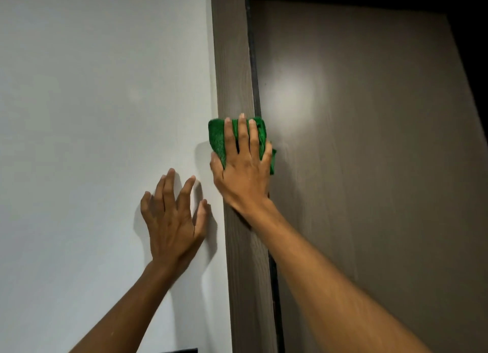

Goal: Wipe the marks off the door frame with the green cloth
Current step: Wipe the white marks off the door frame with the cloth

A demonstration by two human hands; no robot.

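My right hand [244,171] lies flat over the green cloth [217,138], fingers spread and pressing it against the door frame [232,62], so the cloth sits under my palm and fingers with its folded edges showing left of and above my grip. The cloth is bright green, nubby and bunched, lapping over the frame's right edge toward the door [369,141]. My left hand [173,220] rests open, fingers splayed, on the white wall [92,88] just left of the frame.

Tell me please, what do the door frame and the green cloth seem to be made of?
Door frame: looks like wood or a wood-grain laminate, grey-brown and matte; fine grain lines run along it. Which of the two, I cannot tell.
Green cloth: looks like microfibre or terry; soft, with a ribbed, looped surface, and it bunches under the right hand.
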